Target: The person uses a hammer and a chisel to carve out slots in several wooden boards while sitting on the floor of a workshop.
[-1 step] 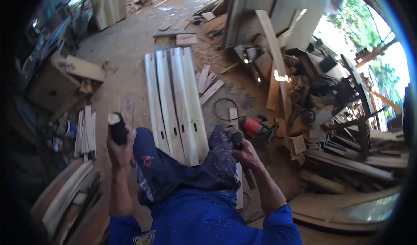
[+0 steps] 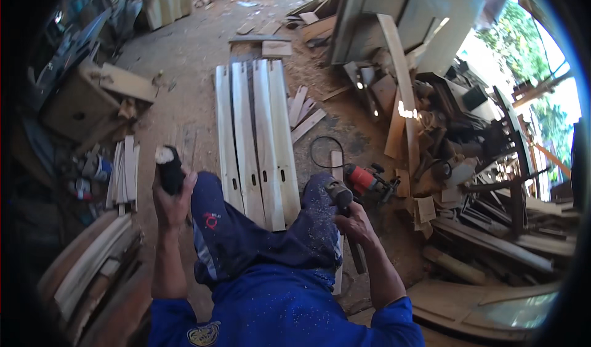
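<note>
My left hand [image 2: 171, 199] is closed around a dark, stubby thing with a pale round top [image 2: 167, 169], held upright beside my left knee; its kind does not show. By my right knee, my right hand [image 2: 357, 224] grips a hammer-shaped tool [image 2: 339, 195] close to its thick dark head. Its straight handle seems to run down below the hand. Between my knees and beyond them lie several long pale boards [image 2: 266, 150] side by side, with short dark slots near their closer ends. Neither hand touches these boards.
A red power tool [image 2: 362, 179] with a black cord lies right of my right knee. Scrap wood [image 2: 443, 137] is heaped along the right. Short slats [image 2: 301, 116] lie beyond my right knee. A wooden box [image 2: 80, 110] and thin strips [image 2: 125, 171] stand on the left.
The view has turned slightly, so the boards and the floor things sit further right. My right hand has tilted the tool's head a little. Both hands keep their hold.
</note>
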A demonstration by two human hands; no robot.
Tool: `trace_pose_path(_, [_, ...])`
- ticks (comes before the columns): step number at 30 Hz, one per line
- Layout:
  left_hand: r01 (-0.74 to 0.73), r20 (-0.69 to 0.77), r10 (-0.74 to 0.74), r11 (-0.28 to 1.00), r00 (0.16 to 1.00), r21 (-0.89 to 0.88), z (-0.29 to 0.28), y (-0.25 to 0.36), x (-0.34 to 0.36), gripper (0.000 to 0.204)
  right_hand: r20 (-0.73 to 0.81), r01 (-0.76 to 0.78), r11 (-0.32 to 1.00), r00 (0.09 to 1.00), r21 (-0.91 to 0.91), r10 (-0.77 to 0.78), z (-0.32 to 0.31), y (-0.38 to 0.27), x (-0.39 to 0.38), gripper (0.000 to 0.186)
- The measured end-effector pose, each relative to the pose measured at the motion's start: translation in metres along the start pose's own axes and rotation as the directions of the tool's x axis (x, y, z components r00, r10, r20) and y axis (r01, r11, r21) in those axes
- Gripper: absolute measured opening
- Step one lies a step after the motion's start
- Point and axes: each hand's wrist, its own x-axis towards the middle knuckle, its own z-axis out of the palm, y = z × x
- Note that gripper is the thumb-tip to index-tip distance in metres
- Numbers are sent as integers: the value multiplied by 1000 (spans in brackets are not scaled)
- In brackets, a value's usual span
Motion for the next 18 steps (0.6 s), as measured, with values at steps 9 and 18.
trace_pose_path(9, [14,173,89,856,981,-516,34,5,36,59,25,-259,966,966,15,258,46,81,-5,36])
trace_pose_path(18, [183,230,-43,753,972,-633,178,-74,42,24,-51,-190,962,978,194,204,32,100,12,23])
